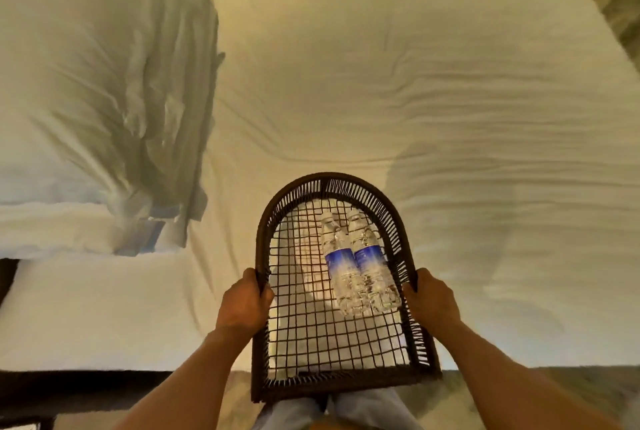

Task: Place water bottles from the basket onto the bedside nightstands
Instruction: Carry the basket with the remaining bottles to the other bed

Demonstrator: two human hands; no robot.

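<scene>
White bed (346,83) is lying below; left hand (244,301) and right hand (431,299) are each keeping a clenched grip on the basket (332,388) rim, steadying two bottles (356,266) inside.

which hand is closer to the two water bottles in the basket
Right. The right hand grips the basket rim just beside the water bottles, which lie toward that side. The left hand grips the opposite rim, across open mesh.

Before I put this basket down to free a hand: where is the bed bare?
The sheet is bare ahead and right of the basket, and at the near left beside your left hand. The pillows crowd the far left. Both hands, right hand too, grip the rims.
</scene>
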